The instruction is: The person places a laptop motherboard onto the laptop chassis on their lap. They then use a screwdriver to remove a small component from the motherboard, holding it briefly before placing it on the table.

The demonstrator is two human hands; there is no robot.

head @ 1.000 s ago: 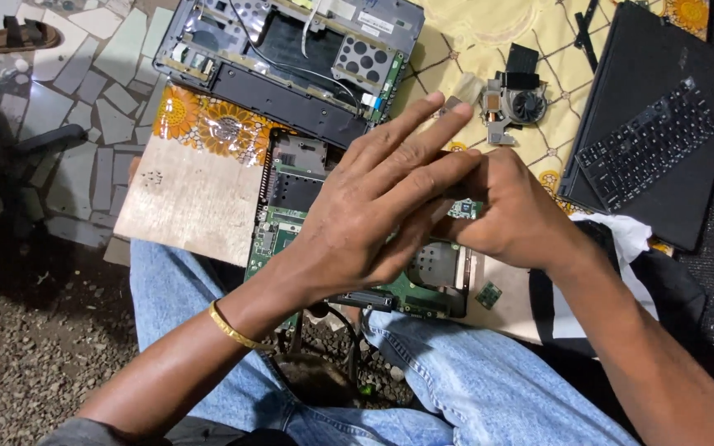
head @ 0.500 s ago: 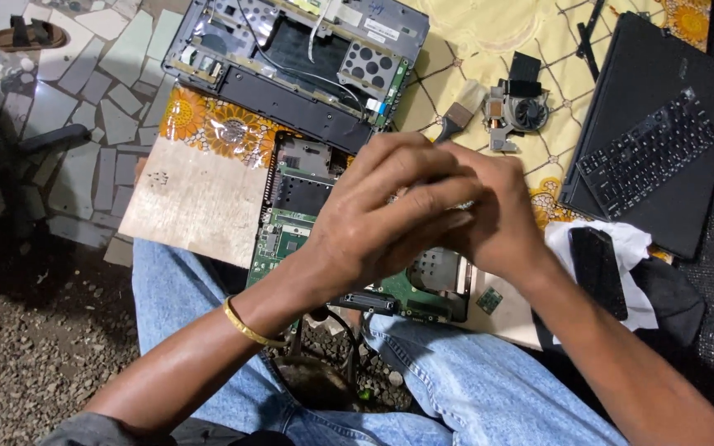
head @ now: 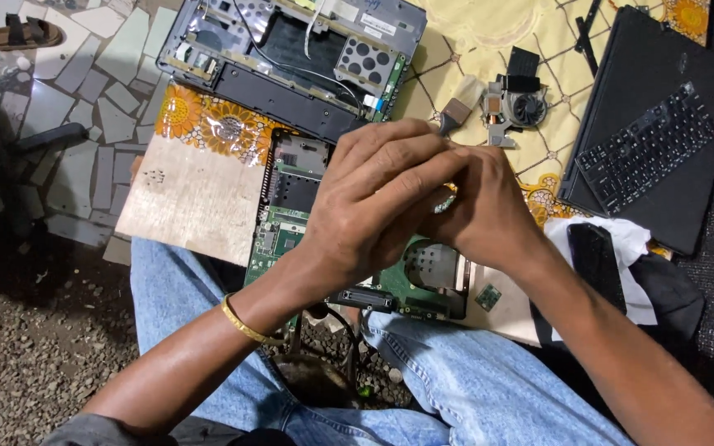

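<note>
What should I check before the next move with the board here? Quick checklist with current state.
1. Left hand and right hand meet above the green circuit board: ok.
2. What the fingers pinch between them: cannot tell, the left hand hides it.
3. Board supported: ok, it lies across the lap and the wooden sheet.
4. Loose small chip beside the board, near the edge of its sheet: not ok, it looks easy to knock off.
5. Brush and fan assembly lie apart from the hands on the yellow cloth: ok.
6. Open laptop base lies flat beyond the board: ok.
</note>
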